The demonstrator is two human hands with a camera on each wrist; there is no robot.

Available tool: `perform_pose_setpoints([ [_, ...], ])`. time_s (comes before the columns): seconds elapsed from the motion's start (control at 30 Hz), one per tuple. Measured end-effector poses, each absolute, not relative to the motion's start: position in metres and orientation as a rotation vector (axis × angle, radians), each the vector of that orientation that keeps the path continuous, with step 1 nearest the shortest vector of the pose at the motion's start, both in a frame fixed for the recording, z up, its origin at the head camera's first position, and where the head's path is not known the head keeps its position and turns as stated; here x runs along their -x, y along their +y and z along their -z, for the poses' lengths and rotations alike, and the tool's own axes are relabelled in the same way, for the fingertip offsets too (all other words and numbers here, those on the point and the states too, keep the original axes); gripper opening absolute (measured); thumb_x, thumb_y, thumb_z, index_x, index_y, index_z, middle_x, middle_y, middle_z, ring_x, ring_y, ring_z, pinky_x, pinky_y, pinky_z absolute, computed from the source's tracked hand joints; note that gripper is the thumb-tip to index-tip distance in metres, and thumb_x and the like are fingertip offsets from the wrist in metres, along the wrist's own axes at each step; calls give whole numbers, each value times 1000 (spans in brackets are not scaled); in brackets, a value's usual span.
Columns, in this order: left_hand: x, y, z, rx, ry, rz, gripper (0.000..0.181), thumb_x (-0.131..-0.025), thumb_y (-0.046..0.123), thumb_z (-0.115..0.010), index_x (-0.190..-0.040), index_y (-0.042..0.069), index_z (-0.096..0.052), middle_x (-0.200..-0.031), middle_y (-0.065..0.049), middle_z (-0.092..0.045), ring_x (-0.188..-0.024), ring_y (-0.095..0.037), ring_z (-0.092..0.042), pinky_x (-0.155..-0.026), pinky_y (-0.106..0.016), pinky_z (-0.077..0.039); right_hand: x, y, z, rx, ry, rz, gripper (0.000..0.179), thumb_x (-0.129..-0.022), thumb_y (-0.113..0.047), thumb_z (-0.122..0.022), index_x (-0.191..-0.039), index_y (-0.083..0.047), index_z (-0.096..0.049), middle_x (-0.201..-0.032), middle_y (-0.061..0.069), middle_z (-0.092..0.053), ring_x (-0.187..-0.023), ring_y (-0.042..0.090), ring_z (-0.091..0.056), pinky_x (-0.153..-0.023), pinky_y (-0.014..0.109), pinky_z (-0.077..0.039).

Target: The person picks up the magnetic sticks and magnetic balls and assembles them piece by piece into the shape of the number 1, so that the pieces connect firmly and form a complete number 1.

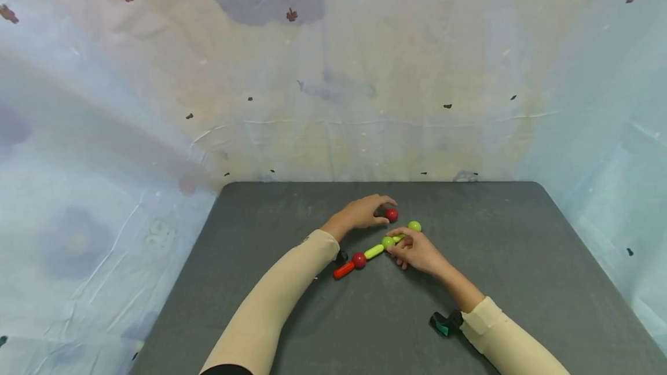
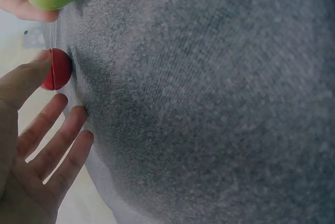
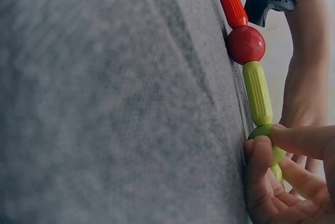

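Note:
A chain of ball and rod pieces lies slantwise on the table: a red rod [image 1: 343, 271], a red ball [image 1: 359, 260], a yellow-green rod [image 1: 374, 252], a green ball [image 3: 260, 131], then another yellow-green rod partly hidden by fingers and a far green ball [image 1: 414, 226]. My right hand [image 1: 417, 252] pinches the middle green ball between thumb and fingers. Beyond the chain, a loose red ball [image 1: 392, 214] with a seam sits by my left hand [image 1: 362, 212]. The left thumb overlaps its edge in the left wrist view, the other fingers spread apart.
The dark grey table [image 1: 521, 271] has rounded far corners. A pale patterned sheet [image 1: 333, 132] hangs behind it and at both sides. Black wrist devices [image 1: 446, 323] sit at the cuffs of the beige sleeves [image 1: 281, 294].

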State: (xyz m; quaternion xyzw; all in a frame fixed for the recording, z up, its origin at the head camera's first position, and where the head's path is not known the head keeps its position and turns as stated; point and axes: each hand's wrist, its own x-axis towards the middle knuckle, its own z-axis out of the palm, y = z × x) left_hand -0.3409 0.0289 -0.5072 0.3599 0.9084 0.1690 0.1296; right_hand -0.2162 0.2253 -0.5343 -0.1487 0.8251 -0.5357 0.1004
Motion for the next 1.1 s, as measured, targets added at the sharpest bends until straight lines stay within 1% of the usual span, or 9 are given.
perform_pose_setpoints([
  [0.1, 341, 30, 510, -1057, 2645, -441, 51, -108, 38, -68, -156, 32, -53, -139, 0, -60, -111, -14, -64, -90, -39, -56, 216, 224, 534, 446, 2440, 1582, 37, -105, -6, -69, -139, 9, -61, -87, 22, -74, -64, 26, -68, -56, 37, -58],
  [0.23, 342, 31, 512, -1040, 2670, -412, 44, -107, 40, -67, -150, 34, -58, -134, 1, -60, -105, -13, -62, -87, -39, -55, 214, 224, 531, 453, 2432, 1591, 39, -105, -5, -69, -140, 10, -59, -88, 22, -73, -64, 25, -68, -56, 38, -58],
  [0.37, 342, 31, 515, -1031, 2680, -433, 39, -107, 39, -68, -145, 31, -61, -134, 2, -62, -110, -13, -63, -91, -39, -55, 214, 223, 529, 459, 2441, 1585, 40, -105, -4, -70, -140, 10, -59, -88, 22, -73, -64, 25, -68, -56, 39, -58],
  [0.57, 345, 25, 515, -985, 2628, -563, 35, -107, 32, -70, -140, 21, -63, -132, 1, -69, -119, -14, -66, -98, -35, -55, 213, 223, 526, 478, 2491, 1536, 41, -104, -4, -71, -142, 8, -59, -89, 24, -72, -66, 26, -68, -56, 38, -58],
  [0.67, 345, 17, 514, -944, 2616, -619, 34, -107, 31, -70, -138, 19, -64, -131, -1, -70, -119, -14, -67, -98, -35, -56, 210, 220, 521, 474, 2513, 1507, 41, -104, -4, -71, -141, 6, -60, -91, 24, -72, -69, 27, -68, -57, 35, -57],
  [0.77, 344, 7, 514, -920, 2626, -652, 35, -106, 34, -71, -137, 18, -64, -131, -1, -70, -117, -15, -68, -97, -36, -56, 205, 216, 516, 493, 2556, 1458, 38, -103, -4, -72, -139, 4, -62, -92, 22, -72, -67, 26, -67, -56, 33, -55],
  [0.9, 342, -8, 514, -912, 2635, -715, 34, -105, 36, -73, -134, 18, -66, -128, -1, -71, -112, -14, -69, -94, -35, -57, 198, 207, 511, 540, 2643, 1373, 33, -102, -5, -74, -133, 1, -66, -90, 12, -71, -65, 21, -64, -56, 31, -53],
  [1.0, 340, -21, 514, -906, 2628, -775, 34, -104, 36, -74, -132, 18, -66, -126, -2, -71, -108, -15, -70, -89, -33, -58, 194, 200, 508, 576, 2683, 1332, 30, -101, -7, -75, -130, -1, -68, -89, 5, -70, -67, 17, -64, -59, 31, -52],
  [1.1, 335, -33, 512, -897, 2627, -805, 36, -105, 35, -74, -135, 17, -65, -127, -2, -70, -107, -16, -70, -87, -33, -59, 192, 194, 506, 612, 2700, 1316, 28, -101, -7, -76, -128, -2, -69, -92, 3, -69, -70, 15, -64, -61, 31, -52],
])
